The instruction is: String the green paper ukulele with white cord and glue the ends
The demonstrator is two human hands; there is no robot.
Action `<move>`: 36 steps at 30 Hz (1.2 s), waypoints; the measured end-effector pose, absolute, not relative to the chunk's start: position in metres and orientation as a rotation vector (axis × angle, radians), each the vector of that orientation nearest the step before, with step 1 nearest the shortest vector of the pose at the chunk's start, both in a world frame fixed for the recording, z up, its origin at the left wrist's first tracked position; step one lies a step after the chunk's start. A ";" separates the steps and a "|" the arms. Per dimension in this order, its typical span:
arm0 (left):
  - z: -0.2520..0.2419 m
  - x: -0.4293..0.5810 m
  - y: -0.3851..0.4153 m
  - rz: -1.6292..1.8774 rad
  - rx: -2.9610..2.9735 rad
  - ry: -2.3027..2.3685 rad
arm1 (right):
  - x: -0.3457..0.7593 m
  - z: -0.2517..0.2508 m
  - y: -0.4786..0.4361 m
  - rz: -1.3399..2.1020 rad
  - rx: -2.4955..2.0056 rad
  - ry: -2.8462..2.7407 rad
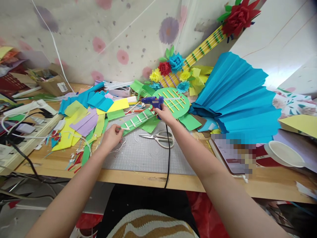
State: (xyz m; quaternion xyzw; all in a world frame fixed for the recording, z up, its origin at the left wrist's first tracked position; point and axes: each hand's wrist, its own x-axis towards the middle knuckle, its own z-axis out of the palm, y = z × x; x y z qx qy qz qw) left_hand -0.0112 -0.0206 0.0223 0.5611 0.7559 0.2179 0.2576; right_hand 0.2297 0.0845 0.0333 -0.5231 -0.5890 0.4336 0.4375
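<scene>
My right hand (166, 115) grips a blue hot glue gun (152, 100), its nozzle pointing left over the neck of a green paper guitar (138, 121). The guitar's round green body (173, 100) carries yellow strips and white strings. My left hand (112, 136) pinches the end of the neck and the white strings there. The glue gun's black cord (168, 155) runs down over the grey cutting mat (148, 155) and off the table's front edge. A pair of scissors (159, 138) lies on the mat just below the neck.
Coloured paper scraps (84, 122) pile at the left. A big blue pleated paper fan (237, 96) stands at the right. A larger paper guitar with flowers (178, 71) leans on the back wall. A cardboard box (52, 82) and cables sit far left, a white bowl (284, 153) far right.
</scene>
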 end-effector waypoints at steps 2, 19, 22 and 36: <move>0.024 -0.009 -0.020 0.514 1.578 2.096 | 0.233 0.030 0.076 1.096 -1.270 -1.557; 0.025 -0.002 -0.008 0.324 1.815 2.282 | 0.340 -0.007 0.005 0.684 -1.750 -1.692; 0.027 -0.009 -0.004 0.403 1.806 2.270 | 0.342 -0.010 0.005 0.567 -1.828 -1.725; 0.024 -0.020 0.001 0.901 1.879 1.911 | 0.356 0.039 -0.022 0.192 -2.060 -2.284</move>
